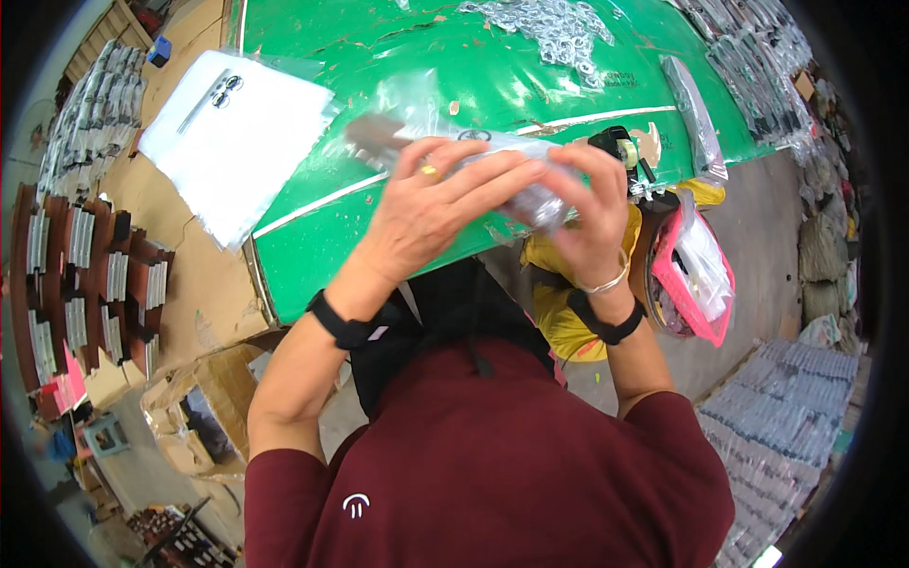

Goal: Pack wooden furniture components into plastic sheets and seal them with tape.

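Observation:
Over the near edge of the green table, both my hands hold a long, narrow item in a clear plastic bag (535, 210). A brown part shows inside at the bag's far left end, smeared by motion. My left hand (421, 208) lies across the top of the bag, its fingers closed over it and pointing right. My right hand (595, 204) grips the right end, fingers bent around the plastic and partly blurred. The thumbs and the bag's underside are hidden. Just beyond my right hand sits a black tape dispenser (620, 147).
Flat clear bags (256, 142) are stacked at the left. Metal rings (549, 33) lie at the back of the table (350, 57). A wrapped long item (694, 118) rests at right, above a pink basket (721, 303). Brown pieces with silver bars (90, 275) stand far left.

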### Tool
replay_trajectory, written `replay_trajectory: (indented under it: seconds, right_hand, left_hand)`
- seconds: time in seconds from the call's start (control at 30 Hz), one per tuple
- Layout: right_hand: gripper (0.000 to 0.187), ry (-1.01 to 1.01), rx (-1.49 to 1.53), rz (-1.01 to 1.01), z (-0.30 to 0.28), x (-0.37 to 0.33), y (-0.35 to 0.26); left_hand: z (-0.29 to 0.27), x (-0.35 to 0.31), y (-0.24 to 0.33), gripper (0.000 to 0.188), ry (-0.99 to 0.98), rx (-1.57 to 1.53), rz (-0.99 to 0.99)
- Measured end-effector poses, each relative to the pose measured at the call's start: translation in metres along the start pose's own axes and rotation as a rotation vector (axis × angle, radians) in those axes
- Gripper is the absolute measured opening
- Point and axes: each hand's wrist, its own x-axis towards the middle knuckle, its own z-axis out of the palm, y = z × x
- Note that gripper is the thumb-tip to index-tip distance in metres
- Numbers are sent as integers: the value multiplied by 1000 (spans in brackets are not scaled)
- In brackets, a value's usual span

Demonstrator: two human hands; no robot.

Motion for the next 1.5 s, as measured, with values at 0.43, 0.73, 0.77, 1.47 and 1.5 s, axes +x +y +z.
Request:
replay_trajectory:
  seconds: [0.43,0.73,0.77,1.47,1.5]
  right_hand:
    - [66,-224,-27,316,56,0,48]
    - [27,-217,629,583,106,38,115]
    - [27,-220,635,588,106,38,111]
    - [35,-44,1075,1000,106,16,55]
    - [36,-63,1097,1056,105,17,54]
  left_hand:
    - [-31,-98,-12,108,-99,81,-725]
    - [-33,-108,-41,123,-476,12,-843]
    - [-42,-117,-48,123,-482,13,-848]
    - [24,-41,-110,31,-106,-605,-996]
    - [25,-41,-110,31,-140,-610,-1018]
